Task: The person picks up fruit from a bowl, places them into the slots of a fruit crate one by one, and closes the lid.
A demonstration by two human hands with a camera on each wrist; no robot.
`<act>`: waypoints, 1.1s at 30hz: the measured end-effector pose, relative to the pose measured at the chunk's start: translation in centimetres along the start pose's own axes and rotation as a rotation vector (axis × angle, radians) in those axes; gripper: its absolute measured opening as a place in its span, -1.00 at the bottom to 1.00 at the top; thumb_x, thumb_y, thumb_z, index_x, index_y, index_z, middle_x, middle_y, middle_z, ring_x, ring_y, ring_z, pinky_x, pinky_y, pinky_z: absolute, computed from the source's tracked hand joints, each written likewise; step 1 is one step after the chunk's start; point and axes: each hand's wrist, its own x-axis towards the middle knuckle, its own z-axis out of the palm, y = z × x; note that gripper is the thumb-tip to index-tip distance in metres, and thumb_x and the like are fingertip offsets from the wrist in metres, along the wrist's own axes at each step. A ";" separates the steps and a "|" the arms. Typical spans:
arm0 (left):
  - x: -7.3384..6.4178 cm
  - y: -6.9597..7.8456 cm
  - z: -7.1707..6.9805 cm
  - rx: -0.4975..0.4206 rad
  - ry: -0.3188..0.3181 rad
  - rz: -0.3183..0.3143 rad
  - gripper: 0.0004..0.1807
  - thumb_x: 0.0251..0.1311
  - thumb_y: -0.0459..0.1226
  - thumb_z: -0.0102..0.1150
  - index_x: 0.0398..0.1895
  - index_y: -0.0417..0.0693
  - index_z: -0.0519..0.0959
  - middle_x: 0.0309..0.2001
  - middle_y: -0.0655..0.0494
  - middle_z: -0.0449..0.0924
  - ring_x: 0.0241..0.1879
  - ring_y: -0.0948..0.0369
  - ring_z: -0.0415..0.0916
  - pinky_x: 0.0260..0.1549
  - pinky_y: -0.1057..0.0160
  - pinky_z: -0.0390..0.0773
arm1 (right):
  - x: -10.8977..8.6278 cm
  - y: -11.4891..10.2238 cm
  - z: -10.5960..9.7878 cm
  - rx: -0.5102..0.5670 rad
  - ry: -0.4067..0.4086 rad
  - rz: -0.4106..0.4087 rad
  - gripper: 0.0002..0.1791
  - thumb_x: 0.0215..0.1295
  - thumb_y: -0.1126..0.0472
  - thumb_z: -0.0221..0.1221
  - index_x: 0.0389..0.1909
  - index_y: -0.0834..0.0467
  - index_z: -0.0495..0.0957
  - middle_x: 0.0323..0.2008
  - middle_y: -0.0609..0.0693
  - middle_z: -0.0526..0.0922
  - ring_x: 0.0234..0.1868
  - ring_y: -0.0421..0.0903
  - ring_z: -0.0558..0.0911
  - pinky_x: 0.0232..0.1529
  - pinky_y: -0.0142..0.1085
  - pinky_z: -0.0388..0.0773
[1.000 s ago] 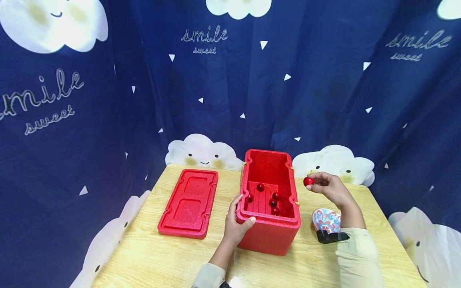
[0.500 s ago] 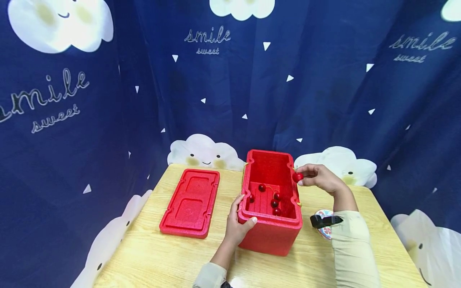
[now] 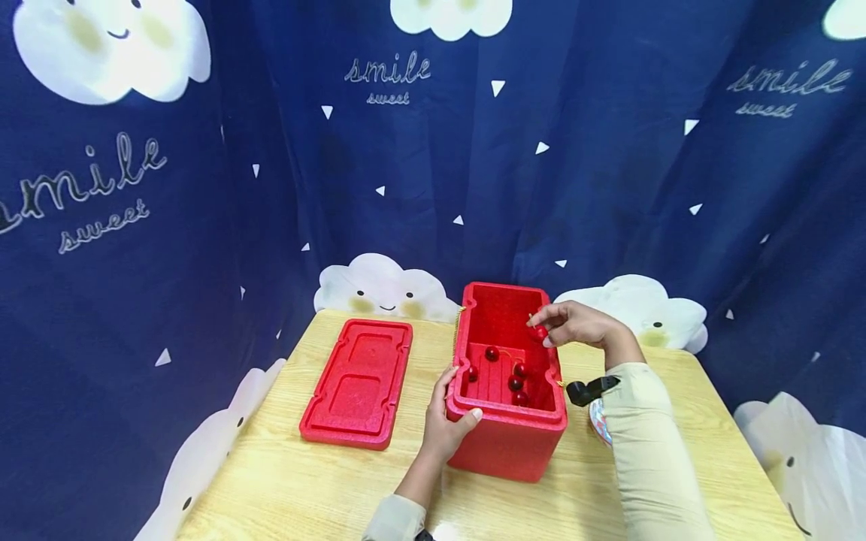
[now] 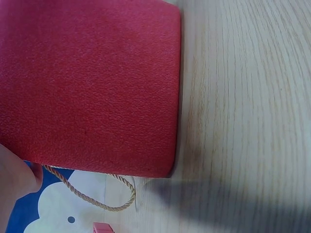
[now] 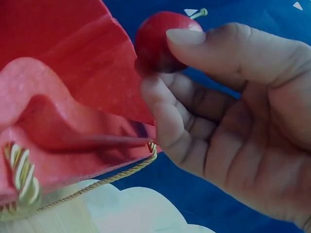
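Observation:
A deep red foam box (image 3: 504, 447) stands uncovered on the table, with several dark red cherries (image 3: 492, 352) on its floor. My left hand (image 3: 443, 434) grips the near left corner of its rim, thumb over the near edge. Thumb and fingers of my right hand (image 3: 583, 326) pinch a bright red cherry (image 5: 158, 41), its short stem pointing up. That hand reaches over the right rim, so the cherry overlaps the box's opening in the head view. Gold cord handles (image 5: 107, 179) hang at the box's sides.
The box's red lid (image 3: 357, 383) lies flat on the wooden table (image 3: 271, 481) to the left. A patterned bowl or cup (image 3: 598, 424) is mostly hidden behind my right sleeve. Behind the table hangs a dark blue curtain (image 3: 406, 158) with clouds.
My right hand has carried the cherry leftward, from beside the box to over its right rim. The right forearm now covers more of the patterned bowl or cup. My left hand stays on the corner.

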 end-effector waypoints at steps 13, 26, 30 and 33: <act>0.0 -0.2 0.1 -0.007 -0.007 0.008 -0.19 -0.11 -0.36 0.25 0.29 -0.33 0.18 0.36 -0.22 0.05 0.23 -0.07 0.21 0.10 0.15 0.34 | 2.2 0.3 0.1 0.087 -0.132 0.066 -0.59 -0.01 0.54 0.17 -0.05 0.40 0.48 -0.28 0.19 0.59 -0.29 -0.02 0.56 -0.19 -0.12 0.56; 0.0 -0.3 0.2 -0.027 -0.002 0.030 -0.21 -0.12 -0.38 0.25 0.27 -0.35 0.19 0.35 -0.23 0.06 0.24 -0.06 0.18 0.10 0.24 0.33 | 4.5 0.0 1.0 0.077 -0.192 0.129 -0.56 -0.09 0.54 0.18 -0.06 0.39 0.52 -0.33 0.18 0.61 -0.36 -0.07 0.53 -0.27 -0.22 0.56; 0.0 -0.3 0.2 -0.032 -0.006 0.014 -0.20 -0.11 -0.37 0.25 0.29 -0.33 0.18 0.36 -0.20 0.06 0.24 -0.04 0.19 0.10 0.14 0.34 | 4.8 0.1 1.3 0.070 -0.223 0.154 -0.52 -0.11 0.56 0.14 -0.03 0.46 0.46 -0.38 0.10 0.60 -0.40 -0.10 0.51 -0.31 -0.26 0.54; 0.0 -0.2 0.1 -0.026 -0.006 0.013 -0.20 -0.11 -0.36 0.25 0.29 -0.32 0.18 0.36 -0.19 0.06 0.24 -0.02 0.19 0.11 -0.02 0.30 | 5.0 0.2 1.6 0.058 -0.232 0.165 -0.51 -0.13 0.56 0.11 -0.03 0.47 0.45 -0.42 0.08 0.59 -0.44 -0.12 0.50 -0.35 -0.32 0.52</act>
